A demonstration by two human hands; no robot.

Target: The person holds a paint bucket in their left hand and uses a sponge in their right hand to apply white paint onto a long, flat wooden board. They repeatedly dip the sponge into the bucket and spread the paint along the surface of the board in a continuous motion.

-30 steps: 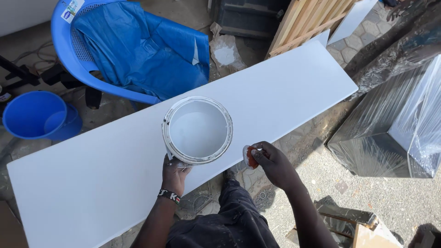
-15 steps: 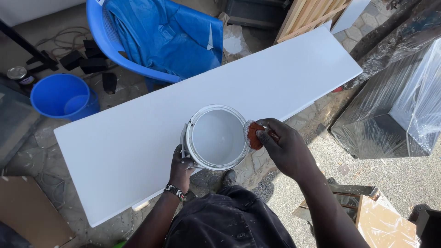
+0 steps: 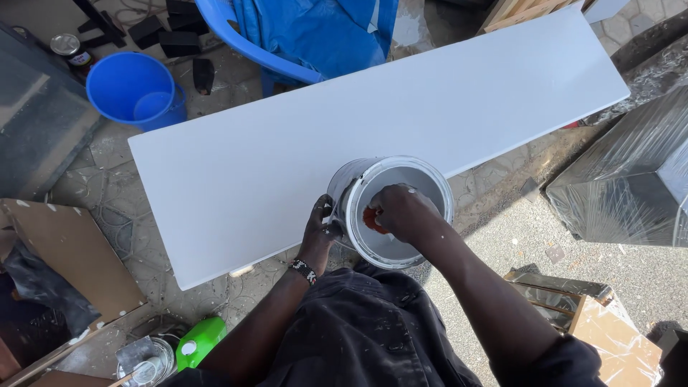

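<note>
A round paint can (image 3: 416, 172) with pale grey-white paint inside is tilted toward me over the near edge of a long white board (image 3: 301, 136). My left hand (image 3: 320, 231), with a beaded wristband, grips the can's left side. My right hand (image 3: 401, 211) reaches inside the can's mouth and is closed on a small orange-red object (image 3: 370, 217), partly hidden by the fingers.
A blue bucket (image 3: 136, 89) and a small tin (image 3: 68, 46) stand at the far left, a blue plastic chair (image 3: 308, 36) behind the board. A wrapped dark box (image 3: 631, 179) is at right, cardboard (image 3: 64, 265) and a green bottle (image 3: 201, 340) at near left.
The can has tilted toward me and my right hand moved from its right rim into its mouth with the orange-red object. My view shifted left.
</note>
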